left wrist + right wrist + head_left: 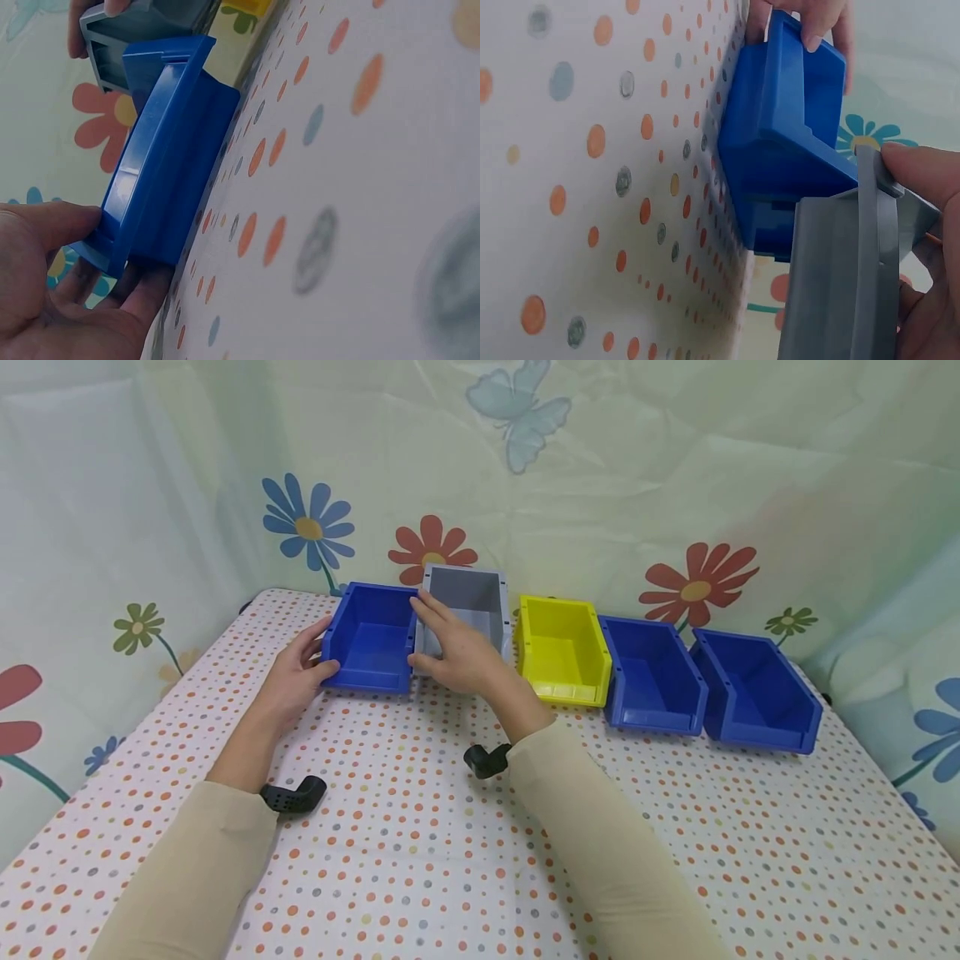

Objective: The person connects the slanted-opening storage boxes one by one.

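My left hand grips the leftmost blue bin by its left side. Its thumb lies on the front corner and its fingers reach around the outer wall, as the left wrist view shows. The right hand holds a grey bin by the left wall, thumb at the front edge. In the wrist views the grey bin stands raised off the tabletop, right beside the blue one. Both bins face me with their low fronts, and no contents show. Part of the grey bin is hidden behind the right hand.
To the right stand a yellow bin, a blue bin and another blue bin, in a slanting row. A dotted cloth covers the table. Behind hangs a flowered curtain, close to the bins' backs.
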A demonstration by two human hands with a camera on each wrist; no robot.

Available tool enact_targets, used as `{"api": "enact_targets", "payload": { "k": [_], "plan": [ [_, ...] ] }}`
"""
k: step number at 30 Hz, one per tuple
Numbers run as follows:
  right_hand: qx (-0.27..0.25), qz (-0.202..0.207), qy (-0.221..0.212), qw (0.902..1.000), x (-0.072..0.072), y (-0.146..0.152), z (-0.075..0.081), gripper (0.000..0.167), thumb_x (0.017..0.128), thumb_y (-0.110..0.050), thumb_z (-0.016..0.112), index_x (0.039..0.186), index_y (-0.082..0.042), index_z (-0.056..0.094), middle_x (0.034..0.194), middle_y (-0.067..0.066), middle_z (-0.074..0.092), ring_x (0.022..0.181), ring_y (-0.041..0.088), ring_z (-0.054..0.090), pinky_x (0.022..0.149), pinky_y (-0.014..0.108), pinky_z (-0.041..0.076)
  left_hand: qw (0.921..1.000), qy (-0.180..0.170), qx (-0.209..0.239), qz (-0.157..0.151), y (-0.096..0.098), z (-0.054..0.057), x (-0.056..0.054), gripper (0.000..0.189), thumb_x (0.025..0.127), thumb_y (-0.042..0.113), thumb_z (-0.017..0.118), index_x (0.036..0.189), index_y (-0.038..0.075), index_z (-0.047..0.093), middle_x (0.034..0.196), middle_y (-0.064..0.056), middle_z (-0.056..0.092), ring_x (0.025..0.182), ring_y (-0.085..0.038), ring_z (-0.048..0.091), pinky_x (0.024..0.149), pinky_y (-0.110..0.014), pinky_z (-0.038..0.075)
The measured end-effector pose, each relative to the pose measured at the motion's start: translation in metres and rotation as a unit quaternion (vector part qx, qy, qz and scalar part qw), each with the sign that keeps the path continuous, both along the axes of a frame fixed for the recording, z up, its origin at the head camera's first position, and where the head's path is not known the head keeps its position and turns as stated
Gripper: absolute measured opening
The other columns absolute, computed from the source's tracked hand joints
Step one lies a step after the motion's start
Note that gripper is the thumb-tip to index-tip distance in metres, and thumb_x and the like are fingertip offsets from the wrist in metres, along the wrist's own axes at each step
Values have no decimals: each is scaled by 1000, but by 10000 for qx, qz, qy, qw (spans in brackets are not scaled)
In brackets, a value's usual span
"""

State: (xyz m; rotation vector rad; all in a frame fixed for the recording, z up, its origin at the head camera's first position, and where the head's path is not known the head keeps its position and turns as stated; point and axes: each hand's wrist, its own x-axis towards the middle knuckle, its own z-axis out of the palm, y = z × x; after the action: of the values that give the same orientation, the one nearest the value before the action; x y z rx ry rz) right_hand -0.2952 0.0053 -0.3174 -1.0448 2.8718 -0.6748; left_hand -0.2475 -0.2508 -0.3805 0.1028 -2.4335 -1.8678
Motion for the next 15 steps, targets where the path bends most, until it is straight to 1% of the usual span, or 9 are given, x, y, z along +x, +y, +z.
{"api": "enact_targets", "payload": {
  "k": [3,5,8,12,15],
  "plan": [
    [-197,29,-59,9998,-1,0,-3,82,102,-32,64,168,-21,16,176,-7,6,147,27,47,114,47,49,10000,-1,51,-9,-1,-1,0,70,108,5,48,166,34,21,173,-11,21,158,-35,25,125,-53,31],
    [-381,-10,-159,9991,-1,2,-4,81,102,-31,64,168,-22,17,176,-9,7,149,27,44,115,48,48,10000,3,78,-42,-1,-2,-1,70,108,6,49,166,33,22,173,-11,21,158,-35,25,125,-53,32],
    [-741,-83,-301,9968,-3,6,-4,80,100,-28,63,167,-20,20,175,-10,10,155,26,35,120,50,42,9998,32,126,-125,0,-3,-2,70,108,6,51,166,31,22,173,-10,21,158,-35,25,125,-53,33],
    [-1178,-102,-278,9926,-7,7,0,78,98,-25,63,166,-16,25,174,-5,18,159,24,26,127,52,31,9998,45,142,-126,0,-3,-1,70,108,7,51,166,31,22,173,-9,21,158,-34,26,125,-52,33],
    [-1285,-73,-291,9912,-9,4,1,77,97,-20,62,165,-13,27,174,-4,20,159,23,24,127,49,31,9999,37,143,-70,0,-3,-1,70,108,6,51,166,31,22,173,-9,20,158,-34,25,125,-52,33]
  ]
}}
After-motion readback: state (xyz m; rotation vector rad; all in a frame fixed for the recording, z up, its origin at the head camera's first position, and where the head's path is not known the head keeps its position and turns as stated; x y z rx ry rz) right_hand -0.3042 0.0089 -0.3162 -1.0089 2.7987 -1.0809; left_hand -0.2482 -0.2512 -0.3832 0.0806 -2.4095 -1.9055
